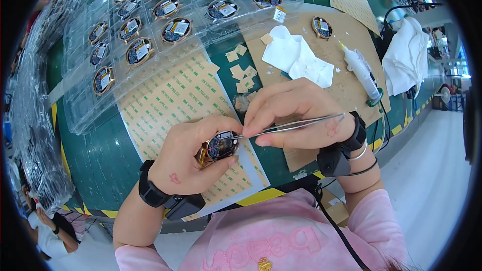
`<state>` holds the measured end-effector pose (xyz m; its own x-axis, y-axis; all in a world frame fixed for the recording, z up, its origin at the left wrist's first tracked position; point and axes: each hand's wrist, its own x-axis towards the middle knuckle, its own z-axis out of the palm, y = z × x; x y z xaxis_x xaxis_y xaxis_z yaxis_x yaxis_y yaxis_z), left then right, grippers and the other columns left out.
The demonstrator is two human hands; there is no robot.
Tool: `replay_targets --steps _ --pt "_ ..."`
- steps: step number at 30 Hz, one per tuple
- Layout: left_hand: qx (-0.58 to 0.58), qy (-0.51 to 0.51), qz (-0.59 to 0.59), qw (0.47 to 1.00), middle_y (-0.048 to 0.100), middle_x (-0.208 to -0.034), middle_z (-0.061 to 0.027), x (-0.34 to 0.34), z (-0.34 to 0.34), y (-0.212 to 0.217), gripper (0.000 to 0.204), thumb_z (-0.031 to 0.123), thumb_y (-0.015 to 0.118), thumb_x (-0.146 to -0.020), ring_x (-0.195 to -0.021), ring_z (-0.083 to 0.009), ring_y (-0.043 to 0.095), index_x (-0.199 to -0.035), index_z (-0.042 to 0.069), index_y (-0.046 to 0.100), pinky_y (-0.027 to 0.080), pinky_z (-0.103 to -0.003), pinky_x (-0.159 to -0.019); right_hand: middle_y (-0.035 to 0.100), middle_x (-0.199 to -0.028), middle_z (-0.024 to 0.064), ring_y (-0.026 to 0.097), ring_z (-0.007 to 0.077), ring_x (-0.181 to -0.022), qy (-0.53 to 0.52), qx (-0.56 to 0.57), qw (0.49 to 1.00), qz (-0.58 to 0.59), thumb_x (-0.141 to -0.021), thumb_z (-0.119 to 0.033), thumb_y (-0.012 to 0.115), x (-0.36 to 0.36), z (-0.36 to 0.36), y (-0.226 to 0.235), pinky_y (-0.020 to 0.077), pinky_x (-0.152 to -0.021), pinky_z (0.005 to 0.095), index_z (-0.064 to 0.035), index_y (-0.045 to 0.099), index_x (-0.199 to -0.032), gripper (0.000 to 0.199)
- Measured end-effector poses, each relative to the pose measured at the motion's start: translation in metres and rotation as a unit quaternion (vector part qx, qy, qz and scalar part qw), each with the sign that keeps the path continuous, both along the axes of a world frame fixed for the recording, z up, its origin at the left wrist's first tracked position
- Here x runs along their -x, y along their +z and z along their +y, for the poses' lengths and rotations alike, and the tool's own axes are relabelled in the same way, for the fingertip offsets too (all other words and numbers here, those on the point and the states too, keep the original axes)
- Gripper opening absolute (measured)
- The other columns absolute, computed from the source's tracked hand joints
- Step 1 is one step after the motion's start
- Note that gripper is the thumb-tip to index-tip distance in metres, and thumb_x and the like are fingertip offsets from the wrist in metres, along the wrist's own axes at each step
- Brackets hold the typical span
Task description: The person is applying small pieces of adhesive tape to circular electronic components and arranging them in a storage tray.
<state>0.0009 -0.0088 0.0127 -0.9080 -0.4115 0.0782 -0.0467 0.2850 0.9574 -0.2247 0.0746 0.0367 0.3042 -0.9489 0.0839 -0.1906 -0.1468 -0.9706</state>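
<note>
Between the thumb and fingers of my left hand [188, 153] sits a round, open-backed watch case [222, 146] with a dark circuit board and thin wires showing. My right hand [296, 113] pinches metal tweezers [296, 124], whose tips reach over the inside of the watch case; whether they grip anything is too small to tell. Both hands are above a sheet of tan adhesive backing with green print [170, 105]. Small tan adhesive squares [246, 76] lie just beyond my right fingers.
Clear plastic trays [80, 113] with several open watch cases fill the far left. On brown cardboard [301, 25] are crumpled white wipes [297, 57], another watch case [322, 27] and a glue gun [360, 73]. A white cloth [405, 57] is at right; yellow-black tape [258, 197] edges the table.
</note>
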Motion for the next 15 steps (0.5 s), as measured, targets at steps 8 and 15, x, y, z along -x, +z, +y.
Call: replay_targets --steps 8,15 --pt "-0.023 -0.015 -0.002 1.000 0.063 -0.088 -0.0093 -0.003 0.000 0.001 0.039 0.002 0.073 -0.071 -0.075 -0.0258 0.064 -0.107 0.006 0.058 0.049 -0.031 -0.067 0.068 -0.088 0.0081 0.064 0.0175 -0.083 0.001 -0.046 0.998 -0.045 -0.076 0.002 0.073 0.001 -0.003 -0.008 0.0500 -0.073 0.0278 -0.0013 0.072 -0.088 0.013" --pt "-0.057 -0.022 0.000 0.998 0.063 -0.087 -0.0086 -0.004 -0.001 -0.001 0.039 0.003 0.073 -0.072 -0.074 -0.0244 0.064 -0.108 0.006 0.058 0.048 -0.030 -0.066 0.068 -0.090 0.0097 0.064 0.0180 -0.082 0.009 -0.044 0.997 -0.065 -0.076 0.000 0.074 0.002 -0.005 -0.011 0.0500 -0.073 0.0282 -0.0013 0.072 -0.089 0.013"
